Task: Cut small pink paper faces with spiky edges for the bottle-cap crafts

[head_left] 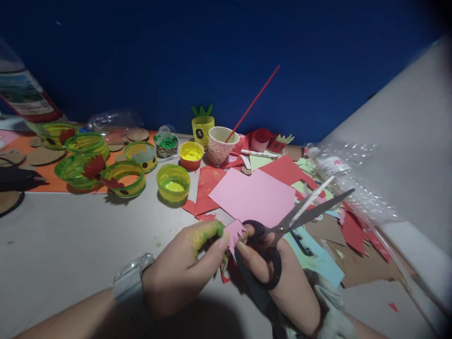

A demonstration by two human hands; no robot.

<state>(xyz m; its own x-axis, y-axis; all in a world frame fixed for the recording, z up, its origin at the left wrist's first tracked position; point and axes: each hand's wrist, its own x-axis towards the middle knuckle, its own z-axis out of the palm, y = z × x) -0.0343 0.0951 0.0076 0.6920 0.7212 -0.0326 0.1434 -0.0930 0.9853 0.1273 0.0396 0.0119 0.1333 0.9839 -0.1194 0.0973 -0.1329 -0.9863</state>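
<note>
Between thumb and forefinger, my left hand (187, 263) pinches a small pink paper piece (233, 232) with a jagged, pointed edge. Green and yellow paint smears that hand. The black-handled scissors (282, 228) hang on the fingers of my right hand (278, 268), their blades parted and pointing up and to the right, away from the piece. My right thumb and fingertips come close to the piece's right side; whether they touch it I cannot tell. Just beyond lies a large pink paper sheet (254, 193) over red paper (209, 186).
Green-and-yellow painted cups (173, 183) stand at left, some with red paper crests. Behind are yellow paint (191, 153), green paint (166, 141) and a patterned cup (219, 149) holding a red stick (254, 101). Paper scraps, cardboard (370, 263) and bubble wrap (367, 188) cover the right.
</note>
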